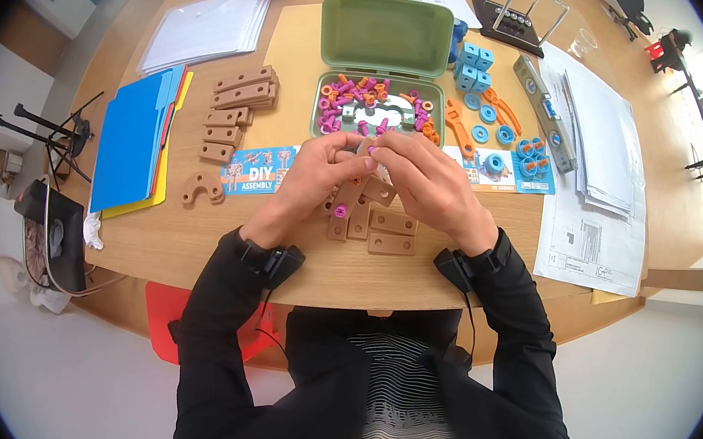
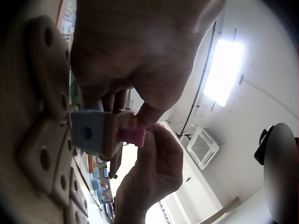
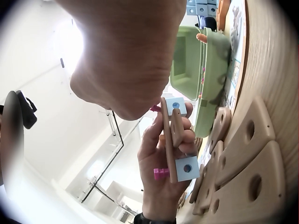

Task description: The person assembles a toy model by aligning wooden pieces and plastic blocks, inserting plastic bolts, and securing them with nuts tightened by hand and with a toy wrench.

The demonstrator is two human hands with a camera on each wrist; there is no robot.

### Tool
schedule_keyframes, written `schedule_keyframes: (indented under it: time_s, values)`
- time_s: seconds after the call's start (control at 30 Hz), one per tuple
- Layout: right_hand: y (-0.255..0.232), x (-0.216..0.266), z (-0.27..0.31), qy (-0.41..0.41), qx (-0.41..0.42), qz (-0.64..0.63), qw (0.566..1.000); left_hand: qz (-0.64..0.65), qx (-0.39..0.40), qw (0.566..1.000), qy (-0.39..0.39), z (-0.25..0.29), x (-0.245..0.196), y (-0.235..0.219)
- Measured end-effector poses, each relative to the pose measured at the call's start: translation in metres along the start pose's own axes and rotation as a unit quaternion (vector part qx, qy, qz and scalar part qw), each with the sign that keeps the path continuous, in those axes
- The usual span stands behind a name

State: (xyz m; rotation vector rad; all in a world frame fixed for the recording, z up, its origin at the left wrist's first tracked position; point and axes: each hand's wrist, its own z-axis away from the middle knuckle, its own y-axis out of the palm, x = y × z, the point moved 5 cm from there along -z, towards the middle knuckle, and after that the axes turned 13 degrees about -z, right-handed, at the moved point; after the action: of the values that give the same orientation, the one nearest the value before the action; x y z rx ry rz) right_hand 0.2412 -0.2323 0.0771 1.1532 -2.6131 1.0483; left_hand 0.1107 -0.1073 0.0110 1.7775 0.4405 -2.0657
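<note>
Presently, the left hand [image 1: 309, 176] holds a long wooden strip [image 3: 169, 149], with its fingers curled around the piece, and the fingers of the right hand [image 1: 437, 181] are narrow, pinching one pink screw [image 3: 155, 108] at an end of this strip. Two light blue cubes [image 3: 188, 169] sit against the strip, one near each end, and a shorter wooden piece [image 3: 176, 128] lies along it between them. A second pink screw [image 3: 161, 173] stands out from the other end, on the side opposite to the cubes. The strip is above the counter [image 1: 483, 276], just in front of the open green box [image 1: 386, 35], which contains many pink and orange screws [image 1: 343, 94]. Under the hands are more wooden pieces [image 1: 394, 222]. To the left of the box is a leaflet [image 1: 258, 169] with "DIY ASSEMBLY" written; to its right are orange tools [image 1: 457, 129] and blue wheels [image 1: 505, 134].
</note>
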Motion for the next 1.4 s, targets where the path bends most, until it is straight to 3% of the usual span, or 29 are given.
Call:
schedule_keyframes:
  time_s: [0.5,1.4]
  values:
    - [0.0025,0.0044,-0.002,0.018,0.05,0.05,0.997,-0.031,-0.007,0.999,0.011,-0.0011,0.0036,0.0004]
    - [0.0009,0.0048,-0.0012,0.013,0.008,0.044,0.999,-0.045,-0.031,0.998,0.014,-0.0016,0.0039,0.0023]
